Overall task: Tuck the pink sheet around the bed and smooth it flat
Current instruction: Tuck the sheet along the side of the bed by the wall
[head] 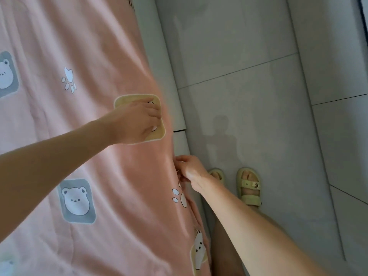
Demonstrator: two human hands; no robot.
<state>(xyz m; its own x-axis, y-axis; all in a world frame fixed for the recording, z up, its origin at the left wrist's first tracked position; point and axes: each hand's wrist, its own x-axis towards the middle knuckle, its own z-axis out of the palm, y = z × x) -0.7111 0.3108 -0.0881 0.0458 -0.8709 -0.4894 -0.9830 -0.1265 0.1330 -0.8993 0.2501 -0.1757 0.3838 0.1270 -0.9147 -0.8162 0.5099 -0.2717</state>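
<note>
Pink sheet [95,46] lies spread over the bed [171,76], its edge draped down the side. Left hand [137,122] presses it near the edge, fingers roughly straight. Right hand [191,172] pinches the hem. Looks light, soft and limp; best gripped at the hem and pulled taut

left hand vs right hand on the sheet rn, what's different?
Left hand lies palm-down on top of the pink sheet, over a yellow patch; right hand is at the sheet's side edge, lower down. Left hand looks fairly flat, pressing; right hand curls and pinches the fabric. Both touch the sheet near the same side edge.
</note>
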